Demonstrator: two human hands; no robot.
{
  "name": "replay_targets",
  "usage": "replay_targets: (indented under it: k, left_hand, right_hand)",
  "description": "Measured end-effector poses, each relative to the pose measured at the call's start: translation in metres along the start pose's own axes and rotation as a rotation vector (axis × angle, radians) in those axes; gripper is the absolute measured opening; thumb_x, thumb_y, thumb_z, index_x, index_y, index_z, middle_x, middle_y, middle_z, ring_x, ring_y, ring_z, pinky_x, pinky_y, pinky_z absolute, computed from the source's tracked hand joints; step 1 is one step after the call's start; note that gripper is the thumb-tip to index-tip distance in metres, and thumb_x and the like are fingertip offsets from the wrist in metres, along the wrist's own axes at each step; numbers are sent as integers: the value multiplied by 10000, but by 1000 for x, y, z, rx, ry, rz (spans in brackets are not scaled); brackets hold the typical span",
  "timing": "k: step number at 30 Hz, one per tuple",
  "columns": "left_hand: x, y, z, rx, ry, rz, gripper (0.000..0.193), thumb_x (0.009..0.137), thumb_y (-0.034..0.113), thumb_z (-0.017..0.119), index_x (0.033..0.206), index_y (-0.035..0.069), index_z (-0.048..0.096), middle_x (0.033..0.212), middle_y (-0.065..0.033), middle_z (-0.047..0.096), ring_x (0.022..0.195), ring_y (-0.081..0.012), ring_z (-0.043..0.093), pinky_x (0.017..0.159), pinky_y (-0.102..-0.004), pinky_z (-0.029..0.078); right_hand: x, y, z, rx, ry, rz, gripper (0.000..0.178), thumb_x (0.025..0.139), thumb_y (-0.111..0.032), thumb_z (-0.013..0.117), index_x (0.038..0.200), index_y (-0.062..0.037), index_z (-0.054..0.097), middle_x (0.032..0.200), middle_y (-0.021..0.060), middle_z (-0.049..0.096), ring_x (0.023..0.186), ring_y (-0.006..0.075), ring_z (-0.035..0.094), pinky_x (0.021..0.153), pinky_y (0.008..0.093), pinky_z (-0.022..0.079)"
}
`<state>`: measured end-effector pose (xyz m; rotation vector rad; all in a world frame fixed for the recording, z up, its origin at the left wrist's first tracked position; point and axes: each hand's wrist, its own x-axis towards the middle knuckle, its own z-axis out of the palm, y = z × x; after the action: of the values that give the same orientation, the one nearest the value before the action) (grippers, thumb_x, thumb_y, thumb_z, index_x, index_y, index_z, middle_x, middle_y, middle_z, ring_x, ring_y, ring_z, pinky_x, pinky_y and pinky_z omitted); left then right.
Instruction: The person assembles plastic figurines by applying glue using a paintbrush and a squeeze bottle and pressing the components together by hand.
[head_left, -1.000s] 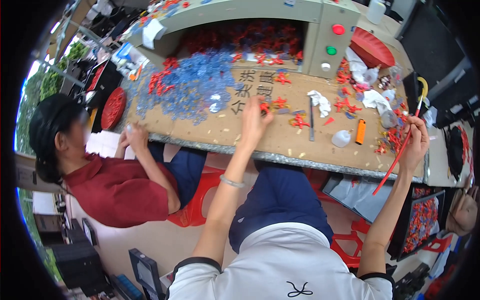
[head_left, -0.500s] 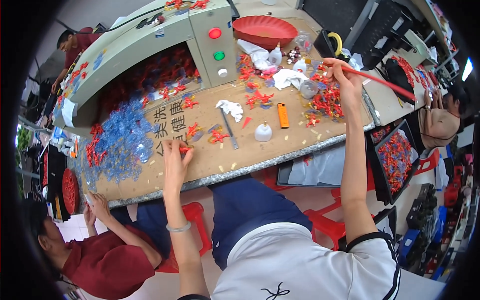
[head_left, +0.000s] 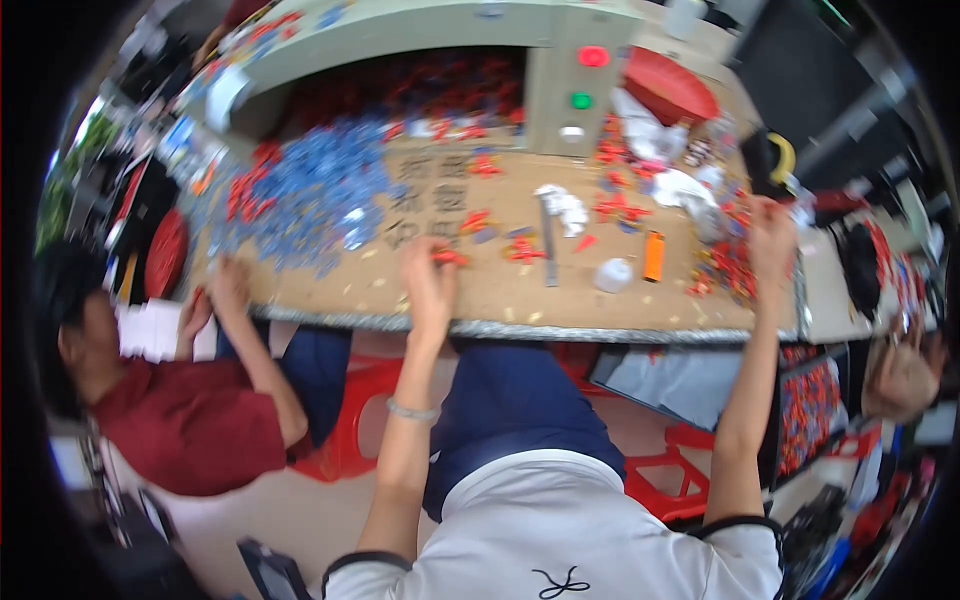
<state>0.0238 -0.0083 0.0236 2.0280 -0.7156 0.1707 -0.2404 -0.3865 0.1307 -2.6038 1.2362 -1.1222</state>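
Observation:
Near the front middle of the cardboard-covered table (head_left: pixel 350 290), my left hand (head_left: pixel 428 280) pinches a small red plastic piece (head_left: pixel 450 257), its fingertips closed. My right hand (head_left: pixel 772 235) is over the right end, beside a pile of red and yellow plastic pieces (head_left: pixel 722 268). Motion blurs it; a thin red stick (head_left: pixel 842 201) appears to run out from its fingers to the right. Between my hands lie several loose red pieces (head_left: pixel 522 248), a flat metal strip (head_left: pixel 549 250), crumpled white tissue (head_left: pixel 568 208), a white squeeze bottle (head_left: pixel 613 274) and an orange lighter (head_left: pixel 653 257).
A pale machine (head_left: pixel 555 95) with red and green buttons arches over the back. Clear blue pieces (head_left: pixel 320 190) heap at its opening. A red basin (head_left: pixel 672 88) stands back right. At the left sits a co-worker in a maroon shirt (head_left: pixel 200 425). A black crate (head_left: pixel 808 400) of pieces is at lower right.
The whole view has swung, so the table appears shifted right and more level. My right hand has come down toward the pile with the stick. My left hand still pinches the red piece.

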Motion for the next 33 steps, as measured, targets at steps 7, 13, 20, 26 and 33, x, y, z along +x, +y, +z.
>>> replay_targets:
  k: [7,13,20,26,33]
  left_hand:
    - [-24,68,-50,-1081,-297,-231,404,770,-129,577,1118,30,447,1043,-127,600,915,-169,589,776,-285,492]
    - [-65,84,-69,-1421,-436,-489,495,832,-62,575,1247,46,329,1134,-148,567,947,-175,582,817,-286,481]
    - [-79,72,-81,-1612,-365,-674,338,891,-46,435,1225,-22,482,1120,-124,553,893,-171,562,749,-260,461]
    - [-79,80,-83,-1335,-369,-738,283,921,2,433,1161,-52,572,904,-77,611,739,-104,548,640,-220,447]
    - [-80,86,-78,-1214,-302,-662,269,920,13,468,1149,-49,593,870,-69,619,717,-88,545,629,-212,445]
  right_hand:
    - [-70,-115,-81,995,-57,-68,237,941,-140,524,1001,52,649,975,137,661,901,171,613,806,269,457]
    - [-139,-240,-22,1363,-681,-30,207,929,-110,553,1020,54,643,970,156,656,858,181,625,811,287,482]
    - [-144,-251,-13,1459,-707,-53,295,918,-213,597,1002,64,649,884,112,635,767,145,602,722,266,483]
    - [-145,-256,-24,1392,-728,-57,287,920,-233,596,872,43,658,845,104,648,705,118,592,644,224,475]
    - [-143,-251,-31,945,-532,-346,132,872,-89,621,806,23,645,773,92,654,668,167,596,615,274,463]
